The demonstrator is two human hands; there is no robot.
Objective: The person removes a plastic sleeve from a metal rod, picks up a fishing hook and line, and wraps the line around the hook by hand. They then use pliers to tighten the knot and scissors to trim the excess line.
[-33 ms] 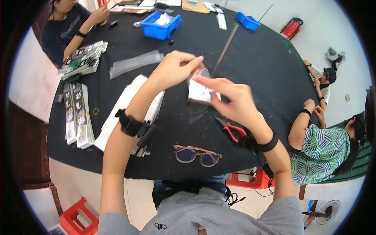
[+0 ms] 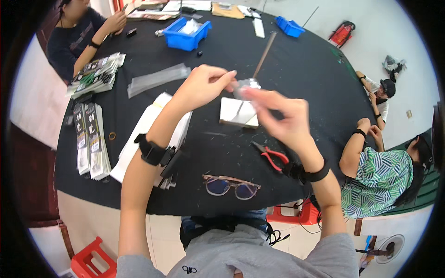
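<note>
My left hand (image 2: 207, 87) is closed, thumb and forefinger pinching the edge of a small clear plastic piece (image 2: 242, 86), perhaps a bag or sleeve. My right hand (image 2: 285, 116), a little blurred, pinches the same plastic from the other side. Just beneath them lies a low white block (image 2: 232, 111) with a narrow dark thing on its top. A thin brown stick (image 2: 265, 54) extends away beyond the plastic; its near end is hidden. Red-handled pliers (image 2: 273, 156) rest below my right hand. White paper strips (image 2: 143, 132) are stacked under my left forearm.
Glasses (image 2: 231, 186) lie near the table's front edge. Clear sleeves (image 2: 157, 80), banded printed packets (image 2: 95, 139), a rubber band (image 2: 112, 135) and another packet pile (image 2: 99, 74) are at left. Blue bins (image 2: 187, 34) stand farther back. Other people sit around the black table.
My hands have risen slightly off the white block, taking the plastic with them. More of the block's top shows now. The whole view has shifted a little.
</note>
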